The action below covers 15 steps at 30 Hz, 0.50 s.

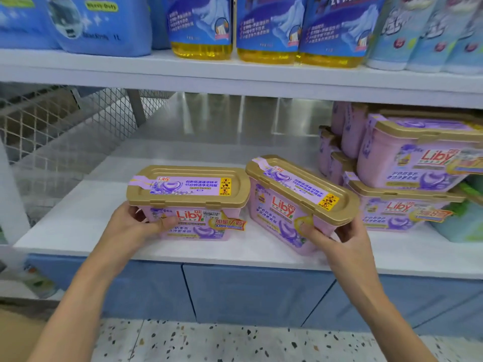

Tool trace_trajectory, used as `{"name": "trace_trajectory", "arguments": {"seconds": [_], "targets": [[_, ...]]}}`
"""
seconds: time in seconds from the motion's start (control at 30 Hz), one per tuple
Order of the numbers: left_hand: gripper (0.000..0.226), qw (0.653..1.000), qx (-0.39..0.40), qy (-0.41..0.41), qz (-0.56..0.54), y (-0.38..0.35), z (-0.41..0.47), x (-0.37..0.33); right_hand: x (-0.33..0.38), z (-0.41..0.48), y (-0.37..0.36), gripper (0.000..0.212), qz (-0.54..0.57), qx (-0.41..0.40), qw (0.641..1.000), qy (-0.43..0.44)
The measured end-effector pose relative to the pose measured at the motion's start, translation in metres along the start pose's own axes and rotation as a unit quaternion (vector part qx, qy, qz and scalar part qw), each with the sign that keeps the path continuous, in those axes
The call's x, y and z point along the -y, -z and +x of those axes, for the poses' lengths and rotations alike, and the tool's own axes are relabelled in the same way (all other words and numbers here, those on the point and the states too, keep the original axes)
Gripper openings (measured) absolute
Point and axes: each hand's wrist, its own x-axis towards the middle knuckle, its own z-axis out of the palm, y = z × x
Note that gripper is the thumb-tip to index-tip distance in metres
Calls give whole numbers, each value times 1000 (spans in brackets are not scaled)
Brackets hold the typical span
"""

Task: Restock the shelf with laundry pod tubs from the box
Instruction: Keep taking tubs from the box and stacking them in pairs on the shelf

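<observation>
Head view: the laundry pod tubs are pale pink rectangular containers with gold snap-on lids, a lilac label strip across each lid and red "Liby" lettering on the front. Two tubs are in hand. The first tub (pixel 188 202) sits level on the white shelf (pixel 78 223); the left hand (pixel 133 226) grips its left end, thumb pressed on the front face. The second tub (pixel 300 202), just beside it, is tilted; the right hand (pixel 339 239) grips its right end, thumb on the front and fingers curled behind. At the right, two stacked tubs (pixel 418 155) face forward, with more behind them, their number not determinable. Three bottles of yellow liquid (pixel 266 30) stand on the shelf above.
</observation>
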Motion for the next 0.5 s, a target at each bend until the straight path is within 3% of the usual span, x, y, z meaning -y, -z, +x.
{"name": "trace_trajectory", "arguments": {"seconds": [0.13, 0.33, 0.43, 0.5], "targets": [[101, 1000, 7, -7, -12, 0, -1, -4, -2, 2, -3, 61, -33, 13, 999, -2], [97, 1000, 18, -19, -12, 0, -4, -7, 37, -14, 23, 58, -9, -6, 998, 69], [88, 999, 27, -19, -9, -6, -5, -9, 62, -23, 33, 57, 25, -13, 993, 119], [70, 999, 48, -13, 1, -14, -8, -12, 74, -18, 34, 59, 49, -5, 988, 146]]}}
